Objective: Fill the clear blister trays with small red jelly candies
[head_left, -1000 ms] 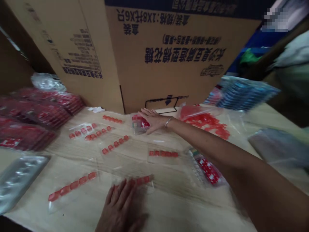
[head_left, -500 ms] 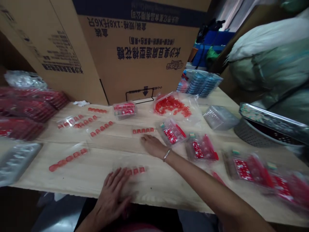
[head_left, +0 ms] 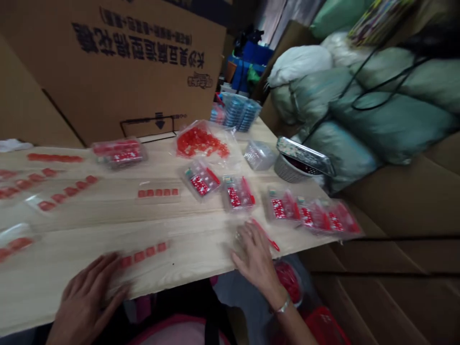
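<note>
Pale tabletop [head_left: 201, 225] carries a red strip [head_left: 150, 251] at my left hand [head_left: 86, 294], a red stick [head_left: 266, 234] beside my right hand [head_left: 256, 256]; fingers open on both.

We see orange-red pieces [head_left: 139, 257], a red stick [head_left: 266, 235], red packets [head_left: 199, 184] speckled white, a brown carton [head_left: 143, 91] (its printing [head_left: 143, 51] navy), grey-green sacks [head_left: 391, 115] and a pale, wood-grained desk [head_left: 204, 230].

Red strip [head_left: 139, 257] partly under left hand [head_left: 85, 296]
</note>
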`<state>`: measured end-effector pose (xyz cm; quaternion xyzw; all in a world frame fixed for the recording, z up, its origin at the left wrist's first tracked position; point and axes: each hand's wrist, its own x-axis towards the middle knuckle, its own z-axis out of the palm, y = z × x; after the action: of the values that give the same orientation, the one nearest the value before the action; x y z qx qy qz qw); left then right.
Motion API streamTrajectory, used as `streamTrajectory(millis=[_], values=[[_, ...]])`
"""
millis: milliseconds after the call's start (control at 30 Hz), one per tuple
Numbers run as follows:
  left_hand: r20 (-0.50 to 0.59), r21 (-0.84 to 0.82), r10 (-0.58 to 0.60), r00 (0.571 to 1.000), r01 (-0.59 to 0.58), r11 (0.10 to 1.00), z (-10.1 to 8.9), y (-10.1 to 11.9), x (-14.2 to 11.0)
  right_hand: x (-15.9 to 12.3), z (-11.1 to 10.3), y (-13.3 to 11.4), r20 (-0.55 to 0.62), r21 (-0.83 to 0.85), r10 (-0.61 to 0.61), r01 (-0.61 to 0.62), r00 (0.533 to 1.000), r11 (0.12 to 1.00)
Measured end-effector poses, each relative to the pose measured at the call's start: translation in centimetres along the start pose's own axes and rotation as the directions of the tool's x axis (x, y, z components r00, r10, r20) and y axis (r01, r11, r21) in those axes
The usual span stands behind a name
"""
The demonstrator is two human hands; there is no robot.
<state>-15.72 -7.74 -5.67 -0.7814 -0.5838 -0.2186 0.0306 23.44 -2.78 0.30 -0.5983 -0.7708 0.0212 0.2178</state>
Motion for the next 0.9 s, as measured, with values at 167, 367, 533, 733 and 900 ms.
streamTrajectory(millis=[167, 367, 533, 733, 900], values=[[-0.026, -0.009, 0.009, 1.0, -0.01, 1.0, 0.8, -0.2, 0.4, -2.8, 0.5, 4.9, 0.033, -0.159, 0.173, -0.166, 0.984, 0.973], [0.0, 0.047, 0.001, 1.0, -0.001, 0.999, -1.4, 0.0, -0.9, -0.7, 3.0, -1.5, 0.215, 0.108, -0.236, 0.218, 0.948, 0.97], [0.014, 0.105, -0.114, 0.993, 0.112, 0.988, -3.7, 0.3, -4.1, 4.1, 6.2, -6.9, 0.241, 0.227, -0.391, 0.34, 0.888, 0.913], [-0.086, 0.183, -0.132, 0.988, 0.146, 0.972, -4.0, 0.6, -6.8, 4.3, 7.6, -13.6, 0.21, 0.32, -0.601, 0.527, 0.771, 0.788], [-0.142, 0.155, -0.068, 0.987, 0.09, 0.984, -3.4, -0.4, -7.2, 1.8, 9.3, -17.6, 0.181, 0.345, -0.784, 0.708, 0.594, 0.616]])
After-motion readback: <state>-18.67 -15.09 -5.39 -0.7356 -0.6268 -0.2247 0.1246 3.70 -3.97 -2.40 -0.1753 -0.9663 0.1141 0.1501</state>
